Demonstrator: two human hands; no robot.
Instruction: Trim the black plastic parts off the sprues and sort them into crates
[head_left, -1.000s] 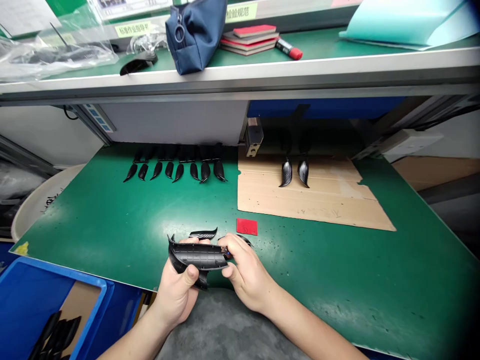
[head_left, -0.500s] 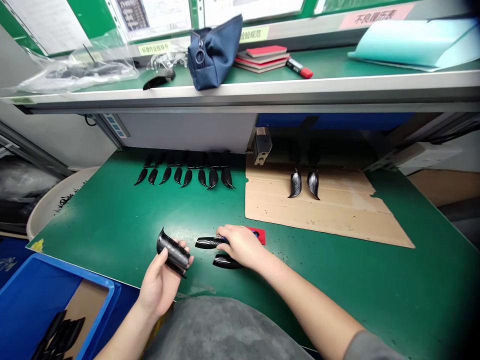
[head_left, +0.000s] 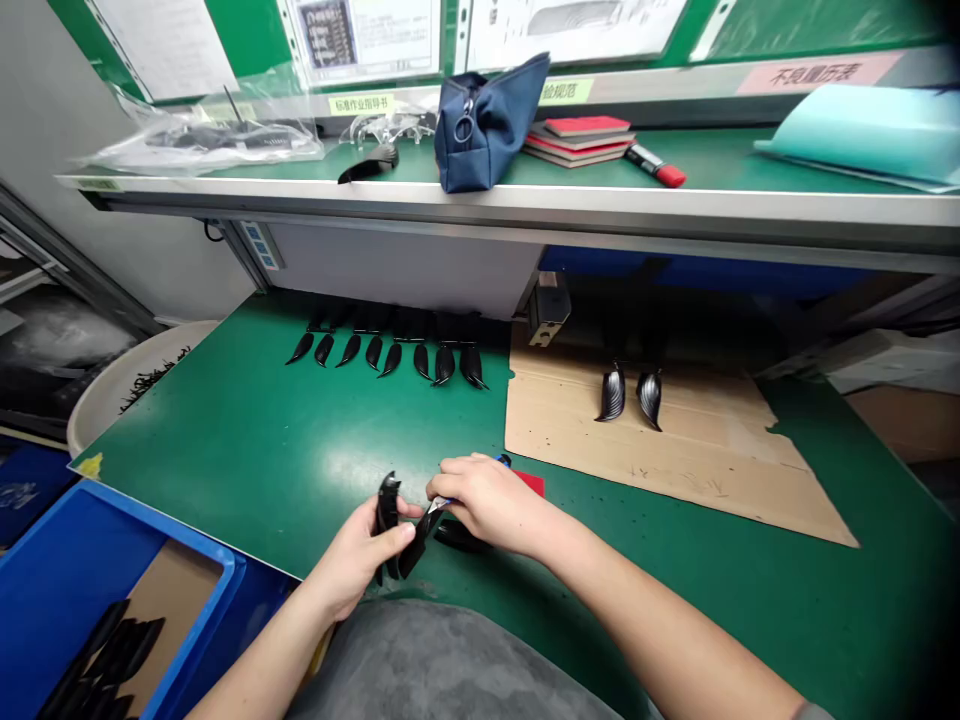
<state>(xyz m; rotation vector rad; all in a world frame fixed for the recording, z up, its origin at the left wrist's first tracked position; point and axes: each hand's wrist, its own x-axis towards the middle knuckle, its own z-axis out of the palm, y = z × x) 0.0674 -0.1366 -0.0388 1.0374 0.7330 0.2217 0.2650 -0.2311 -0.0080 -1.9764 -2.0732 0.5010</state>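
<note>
My left hand (head_left: 367, 550) is closed on a glossy black curved plastic part (head_left: 387, 510), held nearly edge-on. My right hand (head_left: 484, 500) grips what look like small blue-handled nippers (head_left: 441, 505). Their silvery tip points down-left, and the palm covers most of the tool. Between the two hands is another dark length of black plastic (head_left: 417, 547), touching the left thumb and the tip; whether it joins the held part I cannot tell. Under my right hand, a black curved part (head_left: 459, 537) lies on the green table. A red flat piece (head_left: 531, 484) shows behind the wrist.
Several black parts (head_left: 394, 355) stand in a row along the table's back. Two more (head_left: 613, 395) rest on a cardboard sheet (head_left: 675, 470). A blue tray (head_left: 225, 570) with black parts is at lower left. Overhead runs a shelf (head_left: 360, 190) with a blue pouch (head_left: 484, 130).
My left hand has moved right and turned its black part edge-on. My right hand has drawn slightly closer, now with the silvery tip showing. One of two black parts beside it has left its place.
</note>
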